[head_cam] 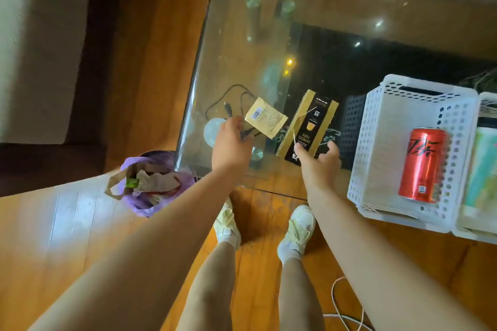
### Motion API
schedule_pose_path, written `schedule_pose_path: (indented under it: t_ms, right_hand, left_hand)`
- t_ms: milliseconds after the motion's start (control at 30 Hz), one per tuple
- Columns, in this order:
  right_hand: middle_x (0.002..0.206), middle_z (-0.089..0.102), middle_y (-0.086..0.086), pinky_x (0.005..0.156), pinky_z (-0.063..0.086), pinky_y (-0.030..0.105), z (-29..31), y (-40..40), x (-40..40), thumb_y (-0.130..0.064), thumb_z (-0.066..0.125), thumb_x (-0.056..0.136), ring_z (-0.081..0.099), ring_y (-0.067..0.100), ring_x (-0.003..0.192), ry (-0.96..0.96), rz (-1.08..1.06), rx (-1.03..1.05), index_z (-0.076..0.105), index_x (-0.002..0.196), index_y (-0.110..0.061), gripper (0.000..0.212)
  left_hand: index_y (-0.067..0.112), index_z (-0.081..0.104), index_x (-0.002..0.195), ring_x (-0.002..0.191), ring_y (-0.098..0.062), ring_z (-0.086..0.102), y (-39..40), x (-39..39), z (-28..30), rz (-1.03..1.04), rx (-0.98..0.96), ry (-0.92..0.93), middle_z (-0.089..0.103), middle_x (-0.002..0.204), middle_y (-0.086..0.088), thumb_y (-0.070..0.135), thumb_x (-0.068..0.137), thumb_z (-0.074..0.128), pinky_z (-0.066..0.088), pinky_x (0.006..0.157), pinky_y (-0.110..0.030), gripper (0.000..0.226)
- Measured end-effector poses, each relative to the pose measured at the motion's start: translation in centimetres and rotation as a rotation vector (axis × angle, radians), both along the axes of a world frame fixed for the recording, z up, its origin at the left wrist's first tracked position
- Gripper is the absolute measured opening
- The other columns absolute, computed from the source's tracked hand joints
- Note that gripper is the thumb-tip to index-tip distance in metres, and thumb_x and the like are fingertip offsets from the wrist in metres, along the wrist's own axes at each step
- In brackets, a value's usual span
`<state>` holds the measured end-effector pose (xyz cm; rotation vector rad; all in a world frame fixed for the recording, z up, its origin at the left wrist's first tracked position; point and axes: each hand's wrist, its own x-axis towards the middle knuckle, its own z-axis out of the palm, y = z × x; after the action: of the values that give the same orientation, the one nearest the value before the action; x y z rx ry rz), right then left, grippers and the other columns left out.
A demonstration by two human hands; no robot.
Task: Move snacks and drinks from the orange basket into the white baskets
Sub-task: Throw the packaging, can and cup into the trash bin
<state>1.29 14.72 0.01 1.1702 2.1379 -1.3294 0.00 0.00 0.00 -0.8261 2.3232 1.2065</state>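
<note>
The left hand (232, 142) pinches a small tan sachet (265, 117) by its near corner, holding it up over the glass table (242, 35); a barcode shows on the sachet, but its print is too small to read. The right hand (318, 160) grips the near end of a gold-and-black coffee capsule box (309, 126), thumb and fingers curled round its bottom edge. The box tilts away from the person, and its lettering appears upside down.

Right of the box, a white basket (382, 121) rests on the glass table with its near edge over the table's rim. Inside it lies 1 red soda can (423, 164) on its side, against the basket's right wall. A 2nd white basket (486, 105) touches the first one's right side and is cut off by the frame edge; it holds something pale green that cannot be identified.

Left of the box, behind the left hand, a black cable (228, 94) loops across the glass beside a round white disc (213, 129), partly hidden by the hand.

On the wooden floor left of the table stands a bin with a purple liner (139, 204), holding crumpled brown paper.
</note>
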Motion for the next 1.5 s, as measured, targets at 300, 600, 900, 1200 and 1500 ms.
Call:
schedule_pose_path:
  t_ms: [300, 600, 900, 1200, 1500]
  right_hand:
    - [0.131, 0.041, 0.012, 0.071, 0.043, 0.025, -3.0, -0.1, -2.0, -0.041, 0.073, 0.073, 0.049, 0.018, 0.097, -0.142, 0.030, 0.078, 0.035, 0.134, -0.010, 0.079]
    - [0.128, 0.044, 0.011, 0.089, 0.048, 0.038, -3.2, 0.1, -2.5, -0.041, 0.074, 0.072, 0.052, 0.025, 0.112, -0.197, 0.055, 0.112, 0.036, 0.129, -0.010, 0.075]
    - [0.109, 0.056, 0.003, 0.071, 0.051, 0.025, -3.2, 0.2, -2.1, -0.029, 0.083, 0.064, 0.056, 0.013, 0.089, -0.109, -0.057, -0.026, 0.038, 0.109, -0.017, 0.065]
    - [0.090, 0.061, -0.009, 0.075, 0.052, 0.033, -0.8, -0.6, 0.3, -0.029, 0.083, 0.064, 0.061, 0.009, 0.082, -0.102, 0.115, -0.129, 0.047, 0.105, -0.020, 0.055]
    - [0.096, 0.059, -0.013, 0.058, 0.047, 0.010, 1.0, -8.0, 4.2, -0.007, 0.074, 0.073, 0.062, -0.003, 0.081, -0.129, 0.564, -0.291, 0.043, 0.117, -0.027, 0.057]
  left_hand:
    - [0.014, 0.042, 0.134, 0.122, -0.021, 0.045, 0.2, -4.6, -3.9, -0.049, -0.125, 0.026, 0.044, 0.132, -0.005, 0.027, 0.079, 0.071, 0.042, 0.097, -0.032, 0.064]
    - [0.011, 0.039, 0.129, 0.117, -0.025, 0.043, 1.2, -4.8, -4.5, -0.231, -0.339, 0.002, 0.045, 0.128, -0.008, 0.019, 0.076, 0.075, 0.041, 0.092, -0.033, 0.064]
    - [0.010, 0.055, 0.108, 0.101, -0.026, 0.055, 0.6, -4.2, -4.0, -0.278, -0.311, -0.101, 0.057, 0.114, -0.009, 0.019, 0.080, 0.069, 0.050, 0.079, -0.036, 0.032]
    - [0.015, 0.045, 0.064, 0.077, -0.029, 0.063, -3.4, 0.7, -2.1, 0.278, 0.253, -0.081, 0.061, 0.073, -0.005, 0.007, 0.071, 0.068, 0.052, 0.067, -0.033, 0.025]
    - [0.021, 0.062, 0.075, 0.046, -0.002, 0.057, -13.9, 12.5, -1.3, 0.890, 0.334, 0.051, 0.068, 0.063, 0.008, -0.003, 0.076, 0.059, 0.047, 0.046, -0.016, 0.024]
